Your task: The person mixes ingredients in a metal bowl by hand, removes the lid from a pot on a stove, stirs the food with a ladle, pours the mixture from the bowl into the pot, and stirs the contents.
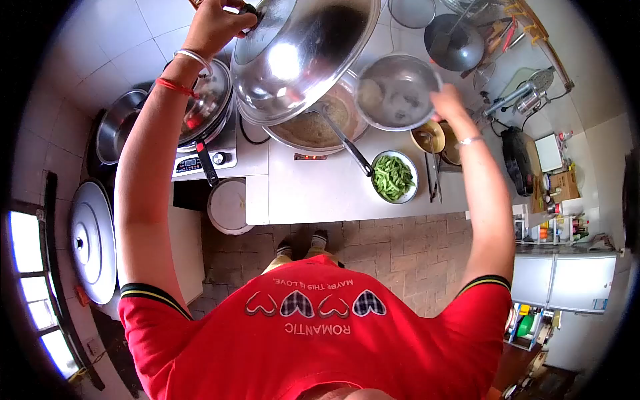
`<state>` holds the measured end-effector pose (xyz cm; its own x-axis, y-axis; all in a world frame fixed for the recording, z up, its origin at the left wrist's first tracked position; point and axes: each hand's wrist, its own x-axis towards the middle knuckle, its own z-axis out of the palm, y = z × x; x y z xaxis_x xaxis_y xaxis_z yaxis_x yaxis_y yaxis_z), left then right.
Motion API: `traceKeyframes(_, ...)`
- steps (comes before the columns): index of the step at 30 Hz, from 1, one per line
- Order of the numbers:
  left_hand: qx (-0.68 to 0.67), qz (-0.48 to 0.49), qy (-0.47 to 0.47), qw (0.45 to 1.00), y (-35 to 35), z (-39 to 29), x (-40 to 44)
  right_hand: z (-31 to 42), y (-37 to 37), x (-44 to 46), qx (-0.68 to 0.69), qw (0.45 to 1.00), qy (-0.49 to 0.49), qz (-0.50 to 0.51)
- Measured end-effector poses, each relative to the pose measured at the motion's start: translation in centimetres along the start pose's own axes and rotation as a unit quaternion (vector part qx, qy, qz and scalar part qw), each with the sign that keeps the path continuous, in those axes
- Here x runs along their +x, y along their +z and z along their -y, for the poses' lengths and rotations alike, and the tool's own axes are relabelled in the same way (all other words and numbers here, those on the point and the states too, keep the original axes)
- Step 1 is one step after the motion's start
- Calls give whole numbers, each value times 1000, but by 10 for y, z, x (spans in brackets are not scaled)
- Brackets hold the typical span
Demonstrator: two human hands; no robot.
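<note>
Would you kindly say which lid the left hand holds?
The big shiny lid, tilted over the wide pot; the grey lid and pan lid, farther left, are not held.

Over my remote feed I'm counting two hands: the left hand point(225, 25) is showing at eleven o'clock, the right hand point(450, 103) at two. Three lids are appearing for me: one domed lid point(313, 53) at twelve, one pan lid point(217, 87) near ten-thirty, one grey lid point(100, 247) toward nine. I'm tallying one ladle point(347, 148) at one, one metal bowl point(403, 93) at one, one bowl of green pieces point(393, 177) near two-thirty. Three wristbands point(175, 87) are showing, two left, one right; four printed hearts point(297, 305) are sitting around six.
</note>
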<state>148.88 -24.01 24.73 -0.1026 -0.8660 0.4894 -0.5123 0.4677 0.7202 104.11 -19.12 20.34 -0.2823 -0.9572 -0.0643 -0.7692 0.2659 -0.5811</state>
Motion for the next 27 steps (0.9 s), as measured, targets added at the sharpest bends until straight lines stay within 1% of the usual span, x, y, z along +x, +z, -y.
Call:
traceKeyframes(1,-10,-5,-8,1000,0,1,-3,18,8,7,-108,993,-29,20)
traceKeyframes(2,-19,-10,-16,1000,1,2,-6,30,24,13,-147,988,-55,-13)
traceKeyframes(3,-28,-13,-23,999,1,2,-8,34,40,20,-274,945,-166,-68)
traceKeyframes(5,-45,-19,-33,998,4,3,-12,51,65,29,-395,872,-264,-118)
traceKeyframes(6,-55,-20,-39,998,5,3,-14,61,77,29,-399,873,-256,-117)
traceKeyframes(9,-72,-24,-47,996,12,3,-17,88,97,11,-445,833,-309,-110)
traceKeyframes(12,-89,-26,-53,994,20,2,-18,80,113,24,-518,730,-411,-171)
traceKeyframes(15,-99,-26,-56,993,30,1,-16,81,104,20,-514,712,-413,-244)
traceKeyframes(18,-105,-25,-58,992,42,-1,-12,80,91,-1,-543,714,-368,-244)
traceKeyframes(21,-112,-24,-59,992,54,-4,-4,55,87,19,-418,839,-298,-180)
traceKeyframes(24,-112,-18,-57,992,67,-7,5,26,81,27,-376,884,-194,-198)
traceKeyframes(27,-105,-15,-49,993,79,-9,14,-7,62,31,-253,934,-183,-176)
